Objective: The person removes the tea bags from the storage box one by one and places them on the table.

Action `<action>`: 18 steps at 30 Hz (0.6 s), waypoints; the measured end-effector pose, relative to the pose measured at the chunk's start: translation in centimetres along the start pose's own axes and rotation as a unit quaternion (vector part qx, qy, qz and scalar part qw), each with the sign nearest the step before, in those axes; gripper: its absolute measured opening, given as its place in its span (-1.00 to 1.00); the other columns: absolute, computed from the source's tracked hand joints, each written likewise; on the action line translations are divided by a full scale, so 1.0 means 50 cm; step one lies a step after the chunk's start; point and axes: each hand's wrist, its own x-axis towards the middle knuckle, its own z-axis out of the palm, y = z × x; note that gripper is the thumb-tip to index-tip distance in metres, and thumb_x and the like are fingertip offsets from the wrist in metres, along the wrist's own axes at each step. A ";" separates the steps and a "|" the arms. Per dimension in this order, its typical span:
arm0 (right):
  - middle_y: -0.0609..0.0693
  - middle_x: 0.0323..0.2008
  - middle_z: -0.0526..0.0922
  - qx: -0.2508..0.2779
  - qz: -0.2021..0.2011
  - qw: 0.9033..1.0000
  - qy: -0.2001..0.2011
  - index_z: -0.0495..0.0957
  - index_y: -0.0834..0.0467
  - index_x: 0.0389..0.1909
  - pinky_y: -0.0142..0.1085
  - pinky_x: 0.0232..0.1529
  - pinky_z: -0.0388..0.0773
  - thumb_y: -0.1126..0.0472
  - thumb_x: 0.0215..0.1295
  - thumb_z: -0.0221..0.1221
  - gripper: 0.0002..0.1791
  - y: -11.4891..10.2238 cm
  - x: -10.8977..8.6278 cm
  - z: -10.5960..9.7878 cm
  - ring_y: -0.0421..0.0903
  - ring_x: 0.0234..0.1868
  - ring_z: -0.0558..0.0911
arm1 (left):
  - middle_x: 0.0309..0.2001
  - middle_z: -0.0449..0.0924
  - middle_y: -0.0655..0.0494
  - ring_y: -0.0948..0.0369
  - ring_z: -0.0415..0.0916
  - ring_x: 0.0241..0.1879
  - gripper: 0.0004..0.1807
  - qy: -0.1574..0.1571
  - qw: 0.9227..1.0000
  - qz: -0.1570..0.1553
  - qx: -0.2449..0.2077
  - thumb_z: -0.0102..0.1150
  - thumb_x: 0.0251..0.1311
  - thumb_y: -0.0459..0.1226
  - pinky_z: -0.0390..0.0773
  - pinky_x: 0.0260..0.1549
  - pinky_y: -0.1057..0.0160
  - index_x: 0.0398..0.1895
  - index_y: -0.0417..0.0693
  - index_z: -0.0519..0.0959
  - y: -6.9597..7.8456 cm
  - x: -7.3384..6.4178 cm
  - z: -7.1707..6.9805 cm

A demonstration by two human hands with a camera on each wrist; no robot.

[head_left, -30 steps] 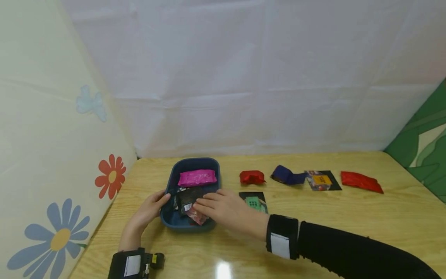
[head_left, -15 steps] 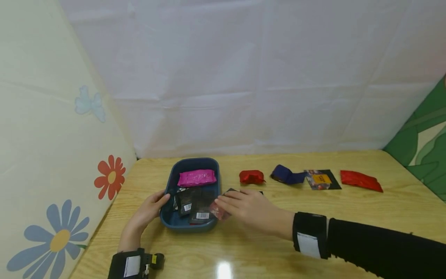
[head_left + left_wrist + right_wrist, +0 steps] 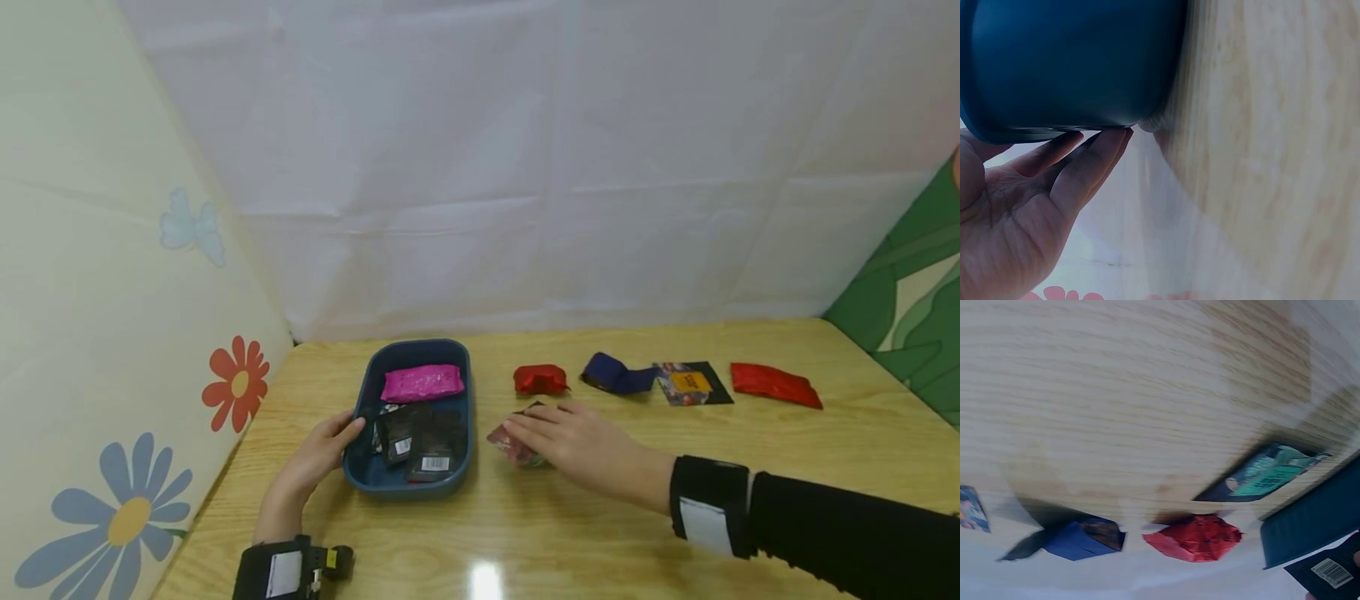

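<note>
My left hand [image 3: 322,454] holds the dark blue plastic bin [image 3: 352,475] at its left side, thumb at the rim and fingers along the outer wall [image 3: 1079,69]. My right hand [image 3: 588,446] holds a small flat packet [image 3: 513,442] with a pinkish pattern, close over the table to the right of the bin. That hand hides part of the packet and the spot of the green-and-black packet. In the right wrist view a dark packet [image 3: 1322,570] with a barcode shows at the fingers beside the bin. Inside the bin lie a bright pink packet [image 3: 423,382] and black packets [image 3: 435,446].
Along the table's back lie a red packet [image 3: 542,379], a dark blue packet [image 3: 618,374], a black packet with an orange label [image 3: 692,383] and a longer red packet [image 3: 776,384]. The green packet [image 3: 1266,475] lies near the bin in the right wrist view. White cloth [image 3: 420,208] hangs behind.
My right hand has moved from over the bin to the right, carrying the pinkish packet out of it over the table. My left hand stays at the bin's side.
</note>
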 end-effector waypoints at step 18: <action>0.11 0.10 0.64 0.042 0.100 0.992 -0.068 0.53 0.27 0.22 0.02 0.00 0.59 0.51 0.08 0.35 -0.39 0.050 -0.115 0.025 0.07 0.06 0.61 | 0.33 0.30 -0.43 -0.15 0.39 0.25 -0.40 -0.001 1.000 -0.004 0.003 -0.19 0.58 -0.19 0.48 0.13 -0.12 0.46 -0.46 0.09 0.000 0.000 0.000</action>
